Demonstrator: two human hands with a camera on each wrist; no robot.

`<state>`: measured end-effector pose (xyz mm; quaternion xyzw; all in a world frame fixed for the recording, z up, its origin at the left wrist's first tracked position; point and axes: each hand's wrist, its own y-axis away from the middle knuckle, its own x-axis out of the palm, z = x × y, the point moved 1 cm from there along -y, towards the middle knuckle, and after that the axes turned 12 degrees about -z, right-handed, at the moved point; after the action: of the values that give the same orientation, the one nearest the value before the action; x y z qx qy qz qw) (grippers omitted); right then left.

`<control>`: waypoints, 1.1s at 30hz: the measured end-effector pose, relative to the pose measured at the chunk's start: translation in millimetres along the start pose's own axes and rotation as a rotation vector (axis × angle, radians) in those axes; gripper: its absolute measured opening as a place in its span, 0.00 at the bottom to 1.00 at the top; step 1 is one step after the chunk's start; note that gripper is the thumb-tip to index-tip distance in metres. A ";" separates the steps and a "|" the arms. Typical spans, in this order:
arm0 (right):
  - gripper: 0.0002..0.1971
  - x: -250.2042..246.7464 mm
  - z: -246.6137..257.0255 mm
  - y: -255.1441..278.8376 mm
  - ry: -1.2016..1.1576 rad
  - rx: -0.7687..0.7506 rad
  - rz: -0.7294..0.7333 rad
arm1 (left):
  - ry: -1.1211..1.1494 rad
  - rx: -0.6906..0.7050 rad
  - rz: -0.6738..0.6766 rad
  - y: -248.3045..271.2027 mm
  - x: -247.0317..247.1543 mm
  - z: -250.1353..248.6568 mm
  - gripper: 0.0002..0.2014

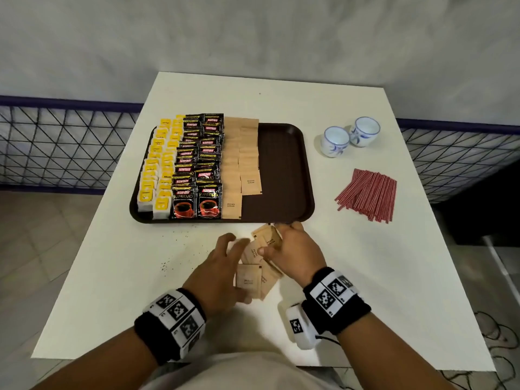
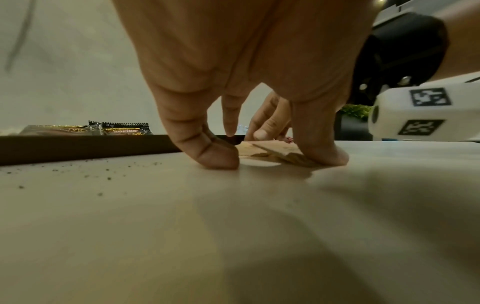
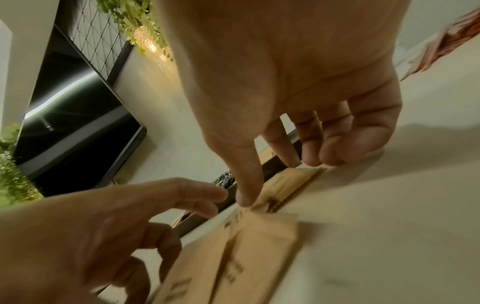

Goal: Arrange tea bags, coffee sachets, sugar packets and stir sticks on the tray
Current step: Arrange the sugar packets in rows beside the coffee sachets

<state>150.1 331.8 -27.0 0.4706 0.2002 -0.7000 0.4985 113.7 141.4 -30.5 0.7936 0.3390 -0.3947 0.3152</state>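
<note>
A brown tray (image 1: 281,170) holds rows of yellow tea bags (image 1: 157,170), black coffee sachets (image 1: 199,164) and brown sugar packets (image 1: 242,156); its right third is bare. Several loose sugar packets (image 1: 249,278) lie on the white table in front of the tray. My right hand (image 1: 271,239) pinches one sugar packet (image 3: 288,183) by its ends between thumb and fingers, just off the table. My left hand (image 1: 236,266) rests over the loose pile, a fingertip on the table and the thumb pressing a packet edge (image 2: 272,150). Red striped stir sticks (image 1: 368,194) lie in a heap to the right.
Two white and blue cups (image 1: 349,136) stand at the back right of the table. Dark specks (image 1: 168,266) are scattered on the table left of my hands. The tray's near rim (image 2: 78,148) runs just beyond my fingers. A wire fence stands behind the table.
</note>
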 end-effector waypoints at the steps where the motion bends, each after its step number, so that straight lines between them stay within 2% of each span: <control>1: 0.33 1.1 2.8 0.2 0.016 -0.011 0.010 | 0.007 -0.017 -0.004 -4.7 -1.2 0.0 0.58; 4: 0.28 3.8 7.5 5.2 0.026 -0.032 0.036 | 0.019 -0.020 -0.001 -16.0 -3.3 -4.7 0.59; 8: 0.21 4.6 9.2 13.8 -0.075 -0.026 0.098 | -0.004 0.019 -0.003 -21.9 0.3 -8.4 0.57; 12: 0.29 -6.3 3.2 19.7 -0.170 0.026 0.139 | -0.064 0.043 0.042 -24.8 0.2 -10.2 0.59; 15: 0.36 -10.6 -8.2 29.3 -0.003 0.028 0.152 | -0.125 0.061 0.069 -27.3 -2.2 -15.1 0.55; 17: 0.31 -6.8 -10.1 37.1 0.077 -0.021 0.148 | -0.118 0.071 0.082 -29.6 -3.3 -18.9 0.50; 21: 0.17 2.3 -4.1 40.1 0.060 -0.082 0.117 | -0.095 0.074 0.121 -33.1 -2.7 -27.8 0.38; 25: 0.16 6.0 -2.2 40.1 0.040 -0.116 0.113 | -0.075 0.058 0.151 -35.6 1.3 -29.8 0.35; 28: 0.13 4.9 -2.1 40.8 -0.110 -0.079 0.106 | -0.045 0.019 0.172 -36.5 -0.1 -27.8 0.28; 30: 0.09 3.9 -2.4 40.0 -0.319 0.024 0.102 | 0.029 -0.008 0.172 -35.7 -2.8 -24.7 0.20; 33: 0.10 1.2 -2.1 36.3 -0.663 0.184 0.093 | 0.214 -0.040 0.117 -32.8 -10.1 -14.8 0.12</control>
<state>183.1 317.4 -22.2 0.2693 -0.0581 -0.8064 0.5234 89.4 168.6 -22.4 0.8432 0.3315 -0.2819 0.3156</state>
